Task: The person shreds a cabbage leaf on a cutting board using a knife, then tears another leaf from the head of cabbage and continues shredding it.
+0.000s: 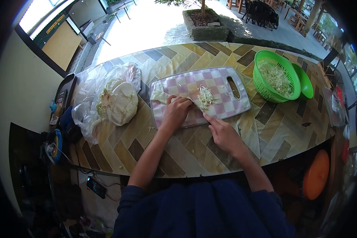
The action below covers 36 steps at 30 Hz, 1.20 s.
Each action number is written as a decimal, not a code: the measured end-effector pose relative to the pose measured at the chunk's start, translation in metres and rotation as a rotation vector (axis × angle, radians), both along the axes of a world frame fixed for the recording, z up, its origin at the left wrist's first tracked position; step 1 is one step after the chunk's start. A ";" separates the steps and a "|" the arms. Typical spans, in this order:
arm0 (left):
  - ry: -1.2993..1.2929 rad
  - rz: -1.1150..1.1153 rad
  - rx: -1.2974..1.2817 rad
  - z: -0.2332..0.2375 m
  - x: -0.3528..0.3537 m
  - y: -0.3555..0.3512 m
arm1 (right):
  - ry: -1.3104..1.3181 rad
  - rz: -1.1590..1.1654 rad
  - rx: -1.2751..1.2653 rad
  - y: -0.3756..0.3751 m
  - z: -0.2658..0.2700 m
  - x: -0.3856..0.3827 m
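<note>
Two hands: both are yours and both are at the checked cutting board, with your forearms coming in from 6 o'clock.
Left hand: your fingers are curled down and press on the cabbage piece. Its pale leaf sticks out at 10 o'clock of your knuckles (the rest lies under the hand).
Right hand: it is closed, at the board's 6 o'clock edge, with the forefinger stretched toward 11 o'clock. Your fingers hide what it grips, and I cannot make out a blade for certain.
Shredded cabbage: a small heap sits mid-board, at 2 o'clock of your left hand and just beside the held piece.
Green colander: it stands at 3 o'clock of the board, close beside it, and holds more shreds. A green bowl peeks out behind it, mostly covered.
Cabbage head: it lies at 9 o'clock of the board in a crumpled clear plastic bag.
Tiled counter: it bears all of the above.
Orange round thing: it sits at 4 o'clock, below the counter edge and half in shadow (I cannot tell what it is).
Far left: the dark clutter at 8 o'clock is too dim to name.
</note>
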State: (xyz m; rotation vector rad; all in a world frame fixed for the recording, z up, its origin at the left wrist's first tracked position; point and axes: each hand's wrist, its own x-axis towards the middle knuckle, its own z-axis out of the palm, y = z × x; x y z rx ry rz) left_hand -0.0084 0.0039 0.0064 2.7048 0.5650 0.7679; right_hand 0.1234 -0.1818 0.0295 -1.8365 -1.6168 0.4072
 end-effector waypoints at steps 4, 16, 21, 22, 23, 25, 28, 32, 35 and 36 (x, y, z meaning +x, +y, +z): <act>0.020 0.024 -0.025 0.003 0.003 -0.003 | -0.069 -0.028 -0.064 0.012 0.000 -0.008; 0.048 -0.047 0.045 0.004 0.004 -0.005 | 0.077 -0.132 0.127 -0.002 -0.002 -0.014; 0.034 -0.026 0.031 -0.001 -0.005 -0.020 | 0.091 -0.136 0.061 -0.007 0.000 -0.022; 0.055 -0.024 0.020 0.000 -0.005 -0.021 | 0.083 -0.148 0.021 -0.008 0.002 -0.024; 0.076 -0.022 0.010 0.001 -0.005 -0.022 | 0.074 -0.160 -0.018 -0.008 0.003 -0.027; 0.071 -0.021 -0.004 0.001 -0.006 -0.023 | 0.056 -0.176 -0.036 -0.009 0.004 -0.030; 0.084 -0.022 -0.032 0.005 -0.006 -0.023 | 0.014 -0.189 -0.080 -0.009 0.007 -0.034; 0.099 -0.025 -0.062 0.006 -0.006 -0.022 | 0.001 -0.166 -0.073 -0.006 0.005 -0.031; 0.100 -0.030 -0.066 0.006 -0.006 -0.020 | -0.013 -0.171 -0.061 0.000 0.001 -0.030; 0.096 -0.032 -0.066 0.006 -0.005 -0.021 | -0.014 -0.174 -0.061 0.005 -0.001 -0.028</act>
